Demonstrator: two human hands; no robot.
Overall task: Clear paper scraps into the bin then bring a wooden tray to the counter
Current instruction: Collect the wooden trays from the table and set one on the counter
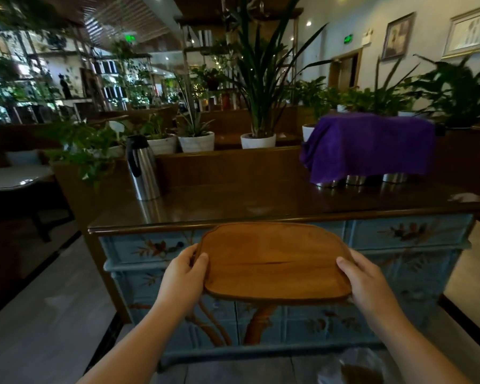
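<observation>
A shallow oval wooden tray is held level in front of me, just below the front edge of the dark wooden counter top. My left hand grips the tray's left end, thumb on top. My right hand grips its right end the same way. The tray holds nothing. A bin lined with a clear bag shows at the bottom right by my right forearm. No paper scraps are visible.
The counter sits on a blue painted cabinet. On it stand a steel thermos jug at the left and a purple cloth draped over steel containers at the right. Potted plants line the ledge behind. A table stands at the left.
</observation>
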